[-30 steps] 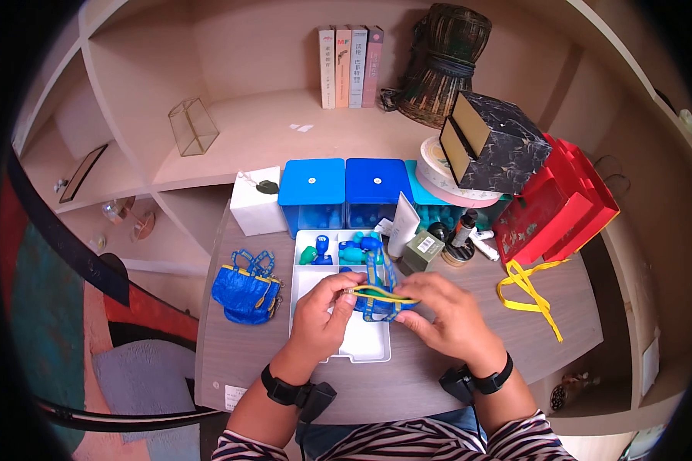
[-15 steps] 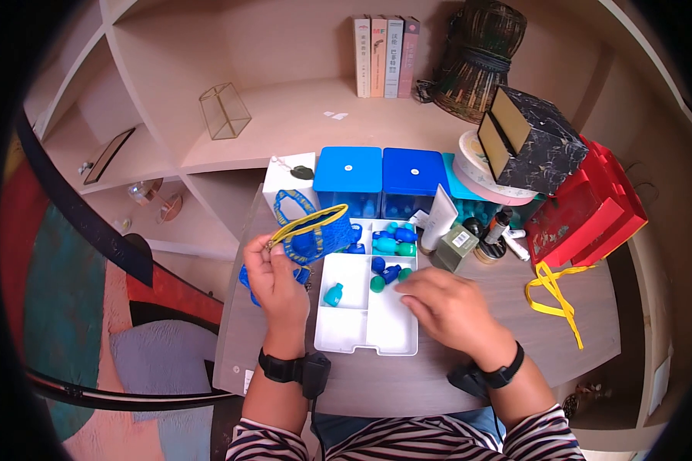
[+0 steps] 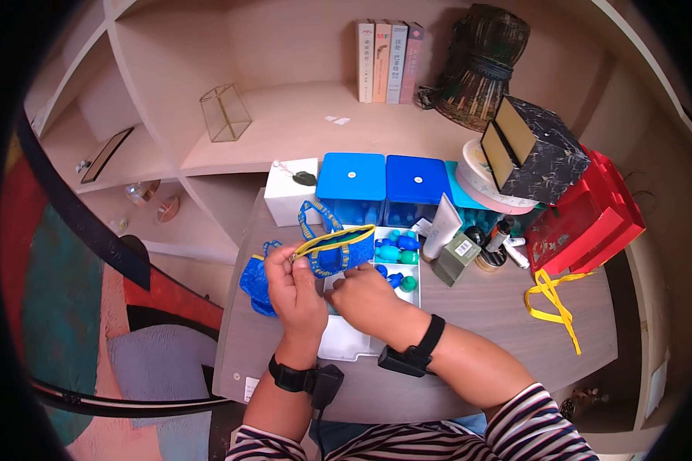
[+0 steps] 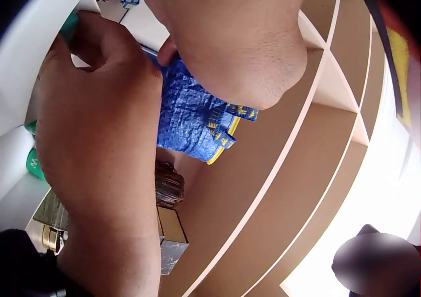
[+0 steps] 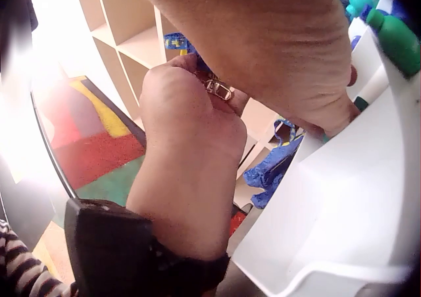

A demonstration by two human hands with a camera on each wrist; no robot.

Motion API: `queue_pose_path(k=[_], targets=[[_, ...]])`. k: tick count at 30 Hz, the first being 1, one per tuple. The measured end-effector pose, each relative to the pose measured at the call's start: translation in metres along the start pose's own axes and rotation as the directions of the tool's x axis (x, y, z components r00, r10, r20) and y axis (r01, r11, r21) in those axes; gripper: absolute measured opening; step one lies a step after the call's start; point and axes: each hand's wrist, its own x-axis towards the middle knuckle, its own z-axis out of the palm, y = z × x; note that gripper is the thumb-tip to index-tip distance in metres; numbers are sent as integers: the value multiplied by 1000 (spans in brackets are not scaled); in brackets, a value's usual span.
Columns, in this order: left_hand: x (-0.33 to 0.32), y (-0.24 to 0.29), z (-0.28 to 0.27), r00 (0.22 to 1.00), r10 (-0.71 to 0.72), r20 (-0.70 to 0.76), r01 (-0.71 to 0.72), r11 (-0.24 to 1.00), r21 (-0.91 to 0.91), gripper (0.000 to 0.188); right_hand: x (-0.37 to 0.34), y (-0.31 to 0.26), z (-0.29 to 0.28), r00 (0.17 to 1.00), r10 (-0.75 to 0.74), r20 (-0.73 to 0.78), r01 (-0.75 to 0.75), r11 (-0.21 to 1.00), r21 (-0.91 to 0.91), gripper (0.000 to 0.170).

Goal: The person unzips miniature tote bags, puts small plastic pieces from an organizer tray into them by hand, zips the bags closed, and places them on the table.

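My left hand (image 3: pixel 297 296) holds a small blue woven bag (image 3: pixel 358 253) by the metal-clip end of its yellow zip, above the white divided tray (image 3: pixel 344 338). The bag's mouth gapes and its patterned handles stick up. My right hand (image 3: pixel 370 301) is down in the tray's left middle compartment, fingers curled. At its fingertips the left wrist view shows part of a small teal bottle-shaped piece (image 4: pixel 68 26), mostly hidden by the hand. Blue and green pieces (image 3: pixel 396 280) lie in the compartment to the right, with several more (image 3: pixel 397 247) behind them.
A second blue bag (image 3: pixel 255 287) lies left of the tray. Two blue-lidded boxes (image 3: pixel 351 178) stand behind it. To the right are a white tube (image 3: pixel 443 229), a green box (image 3: pixel 455 257), a red gift bag (image 3: pixel 588 230) and a yellow ribbon (image 3: pixel 550 307).
My left hand moved the blue bag left off the tray's middle, then slightly back right. My right hand let go of the bag and crossed left into the tray, over the teal piece.
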Motion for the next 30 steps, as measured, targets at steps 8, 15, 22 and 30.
queue_pose_path(k=[8,15,22,30], targets=[[-2,-2,-2,998,-8,59,8,1000,2,22,-44,14,-40,974,137,-178,-83,956,283,24],[-20,3,12,957,-15,290,-20,993,120,17,-121,23,-93,690,579,-434,-265,760,593,31],[-39,14,25,802,-172,572,103,983,152,20,-135,19,-66,742,479,-469,-246,845,475,35],[-43,5,25,707,-266,656,254,960,115,19,-141,13,-57,727,498,-472,-257,835,487,36]])
